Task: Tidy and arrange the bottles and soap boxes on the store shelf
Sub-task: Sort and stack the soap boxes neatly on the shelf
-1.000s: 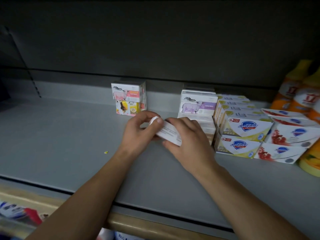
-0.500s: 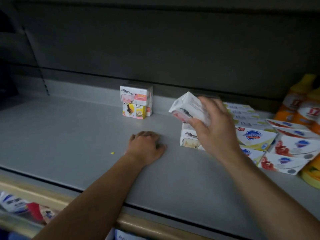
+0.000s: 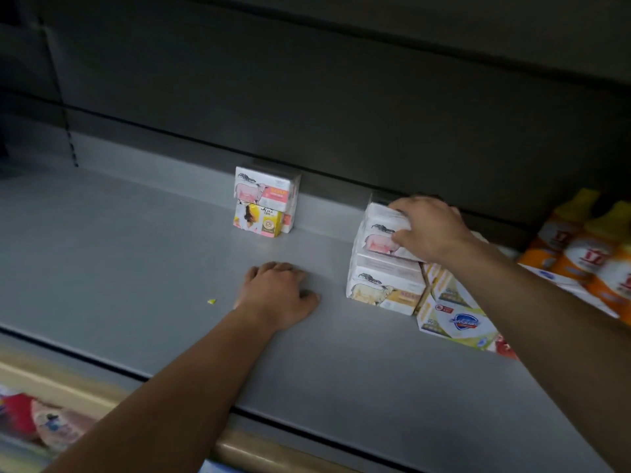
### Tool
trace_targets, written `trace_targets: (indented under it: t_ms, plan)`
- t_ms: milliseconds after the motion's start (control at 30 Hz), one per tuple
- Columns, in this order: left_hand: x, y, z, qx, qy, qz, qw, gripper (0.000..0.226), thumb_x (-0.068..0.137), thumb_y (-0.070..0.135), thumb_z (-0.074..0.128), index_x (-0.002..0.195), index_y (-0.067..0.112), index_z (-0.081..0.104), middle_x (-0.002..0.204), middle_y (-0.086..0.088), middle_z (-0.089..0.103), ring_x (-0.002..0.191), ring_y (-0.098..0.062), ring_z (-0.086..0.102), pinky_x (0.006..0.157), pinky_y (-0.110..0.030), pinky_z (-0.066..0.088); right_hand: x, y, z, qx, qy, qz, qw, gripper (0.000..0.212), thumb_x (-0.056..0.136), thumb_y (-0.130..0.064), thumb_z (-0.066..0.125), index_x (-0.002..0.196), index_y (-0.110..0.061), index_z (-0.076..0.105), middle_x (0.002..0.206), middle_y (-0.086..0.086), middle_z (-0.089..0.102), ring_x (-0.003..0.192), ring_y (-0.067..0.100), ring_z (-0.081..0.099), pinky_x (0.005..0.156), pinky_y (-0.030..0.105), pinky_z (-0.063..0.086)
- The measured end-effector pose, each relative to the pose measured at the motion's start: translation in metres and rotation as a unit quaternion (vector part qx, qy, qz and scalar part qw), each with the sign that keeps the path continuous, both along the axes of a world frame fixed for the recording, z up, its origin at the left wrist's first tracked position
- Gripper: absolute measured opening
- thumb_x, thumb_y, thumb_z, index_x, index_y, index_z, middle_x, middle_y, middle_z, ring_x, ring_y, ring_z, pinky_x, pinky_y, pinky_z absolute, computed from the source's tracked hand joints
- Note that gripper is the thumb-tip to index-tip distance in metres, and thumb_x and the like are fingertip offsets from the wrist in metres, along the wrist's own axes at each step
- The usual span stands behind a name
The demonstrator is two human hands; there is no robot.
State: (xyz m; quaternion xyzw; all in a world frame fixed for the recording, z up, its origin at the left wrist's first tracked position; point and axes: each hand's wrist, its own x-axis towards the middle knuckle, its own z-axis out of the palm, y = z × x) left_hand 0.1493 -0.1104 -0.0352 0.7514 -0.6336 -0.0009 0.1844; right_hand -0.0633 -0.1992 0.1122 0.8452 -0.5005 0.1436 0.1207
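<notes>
My right hand: curled over the pink-sheep soap box, holding it on top of the tan-sheep box.
My left hand: palm down on the grey shelf, fingers loosely bent, gripping nothing — well apart from the right.
Small stack: two boxes at the back wall, left of my stack.
Right of my stack: blue-logo soap boxes, touching it.
Far right: orange bottles — blurred.
Yellow scrap: left of my left hand.
</notes>
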Motion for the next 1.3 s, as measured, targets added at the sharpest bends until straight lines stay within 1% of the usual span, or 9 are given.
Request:
trace_targets:
  t_ms: [233, 467, 567, 667, 800, 900, 1033, 1167, 1300]
  plan:
    - [0.001, 0.001, 0.000, -0.002, 0.014, 0.000, 1.000, 0.059, 0.080, 0.063, 0.041, 0.132, 0.037, 0.052, 0.143, 0.008, 0.048, 0.137, -0.020, 0.036, 0.113, -0.040, 0.022, 0.003, 0.001, -0.011, -0.045, 0.050, -0.027, 0.997, 0.048, 0.086, -0.026, 0.067, 0.132, -0.025, 0.054, 0.128, 0.004, 0.054, 0.117, 0.030, 0.049, 0.097, 0.040, 0.039]
    - [-0.001, 0.003, 0.003, -0.008, 0.014, 0.001, 1.000, 0.056, 0.082, 0.062, 0.044, 0.132, 0.036, 0.053, 0.142, 0.008, 0.049, 0.136, -0.020, 0.037, 0.112, -0.039, 0.024, 0.005, 0.010, -0.012, -0.041, 0.040, -0.040, 0.998, 0.048, 0.090, -0.025, 0.064, 0.136, -0.022, 0.051, 0.130, 0.004, 0.053, 0.118, 0.029, 0.047, 0.096, 0.041, 0.043]
    - [-0.001, 0.004, 0.003, -0.009, 0.015, 0.004, 1.000, 0.056, 0.081, 0.063, 0.044, 0.130, 0.038, 0.054, 0.141, 0.008, 0.050, 0.135, -0.019, 0.038, 0.112, -0.038, 0.024, 0.012, 0.015, -0.019, -0.036, 0.017, -0.052, 0.998, 0.051, 0.091, -0.036, 0.058, 0.138, -0.018, 0.048, 0.133, 0.006, 0.049, 0.119, 0.030, 0.044, 0.096, 0.041, 0.043]
    - [0.000, 0.005, 0.005, -0.014, 0.026, 0.006, 1.000, 0.055, 0.081, 0.063, 0.046, 0.129, 0.038, 0.055, 0.140, 0.008, 0.051, 0.134, -0.019, 0.040, 0.112, -0.038, 0.025, 0.022, 0.023, -0.039, -0.043, -0.032, -0.043, 0.998, 0.058, 0.089, -0.047, 0.051, 0.138, -0.017, 0.045, 0.134, 0.006, 0.047, 0.120, 0.031, 0.042, 0.099, 0.042, 0.039]
    - [-0.002, 0.007, 0.009, -0.016, 0.039, 0.006, 0.999, 0.054, 0.080, 0.061, 0.050, 0.126, 0.033, 0.059, 0.135, 0.005, 0.057, 0.128, -0.021, 0.047, 0.110, -0.035, 0.033, 0.031, 0.027, -0.071, -0.099, -0.076, -0.053, 0.991, 0.066, 0.085, -0.051, 0.048, 0.140, -0.015, 0.043, 0.133, 0.008, 0.049, 0.124, 0.033, 0.040, 0.113, 0.046, 0.023]
    - [0.001, 0.010, 0.018, -0.032, 0.112, 0.009, 0.993, 0.057, 0.077, 0.061, 0.053, 0.124, 0.028, 0.061, 0.127, 0.000, 0.061, 0.117, -0.024, 0.056, 0.101, -0.032, 0.043, 0.034, 0.026, -0.084, -0.147, -0.122, -0.048, 0.980, 0.070, 0.081, -0.051, 0.048, 0.138, -0.011, 0.046, 0.132, 0.012, 0.050, 0.126, 0.036, 0.042, 0.116, 0.050, 0.016]
    - [0.012, 0.005, 0.037, -0.120, 0.190, 0.061, 0.973, 0.048, 0.084, 0.045, 0.067, 0.126, 0.024, 0.060, 0.128, -0.006, 0.060, 0.114, -0.027, 0.058, 0.094, -0.030, 0.044, 0.036, 0.024, -0.090, -0.173, -0.144, -0.044, 0.973, 0.069, 0.079, -0.047, 0.051, 0.137, -0.009, 0.047, 0.132, 0.014, 0.051, 0.127, 0.037, 0.041, 0.117, 0.051, 0.015]
    - [0.038, -0.025, 0.060, -0.162, 0.226, 0.119, 0.953, 0.056, 0.085, 0.042, 0.068, 0.133, 0.016, 0.055, 0.129, -0.010, 0.059, 0.115, -0.029, 0.057, 0.096, -0.033, 0.045, 0.035, 0.022, -0.097, -0.191, -0.161, -0.040, 0.968, 0.071, 0.075, -0.037, 0.058, 0.139, -0.008, 0.046, 0.135, 0.012, 0.051, 0.132, 0.036, 0.039, 0.120, 0.050, 0.014]
    - [0.067, -0.059, 0.072, -0.208, 0.322, 0.188, 0.904, 0.073, 0.082, 0.042, 0.072, 0.140, 0.010, 0.041, 0.135, -0.012, 0.054, 0.118, -0.030, 0.056, 0.100, -0.038, 0.046, 0.036, 0.021, -0.098, -0.187, -0.167, -0.046, 0.967, 0.072, 0.074, -0.036, 0.055, 0.140, -0.010, 0.045, 0.139, 0.010, 0.049, 0.136, 0.034, 0.037, 0.121, 0.049, 0.010]
